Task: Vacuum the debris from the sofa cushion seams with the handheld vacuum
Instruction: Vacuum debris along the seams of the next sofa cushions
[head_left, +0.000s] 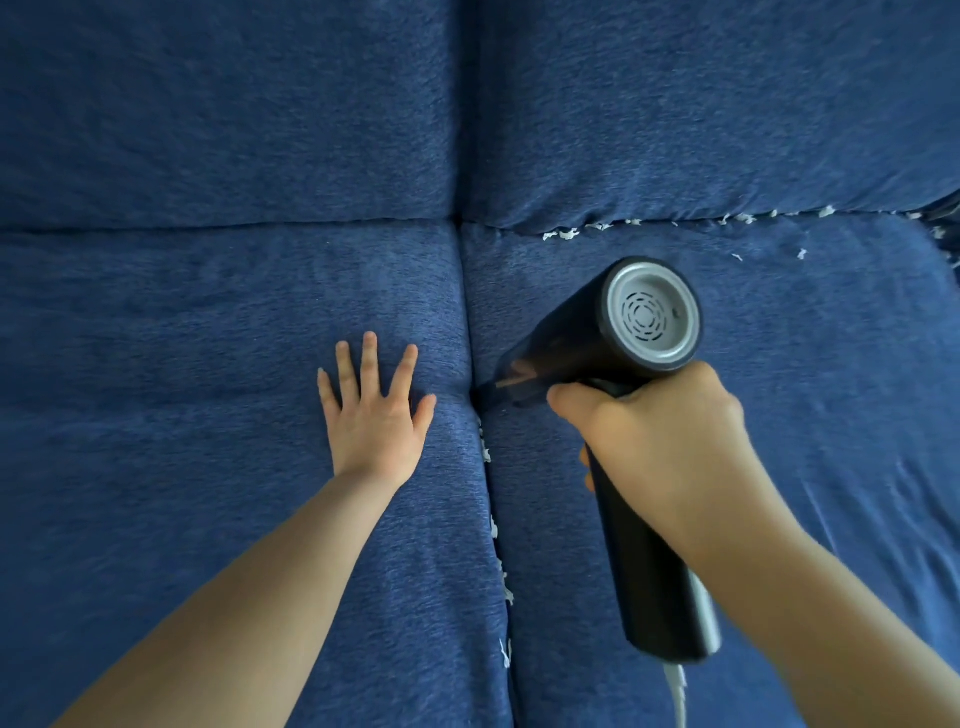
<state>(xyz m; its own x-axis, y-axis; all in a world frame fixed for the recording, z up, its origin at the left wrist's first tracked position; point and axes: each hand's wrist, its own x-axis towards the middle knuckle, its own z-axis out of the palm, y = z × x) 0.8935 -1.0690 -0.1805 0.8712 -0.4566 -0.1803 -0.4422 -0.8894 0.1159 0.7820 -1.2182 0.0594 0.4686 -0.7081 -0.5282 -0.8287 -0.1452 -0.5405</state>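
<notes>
A black handheld vacuum (613, 332) with a grey round rear vent is gripped by its handle in my right hand (660, 441). Its dark translucent nozzle (511, 387) points left into the vertical seam (480, 415) between the two blue seat cushions. My left hand (374, 415) lies flat with fingers spread on the left seat cushion (234, 389), just left of that seam. White paper-like debris (496, 530) dots the seam below the nozzle. More white debris (566, 235) lines the horizontal seam behind the right seat cushion (779, 364).
Blue back cushions (701, 104) fill the upper part of the view, split by a vertical gap. A few loose white bits (802, 253) lie on the right seat cushion near its back. A grey cord (675, 691) hangs from the vacuum handle's base.
</notes>
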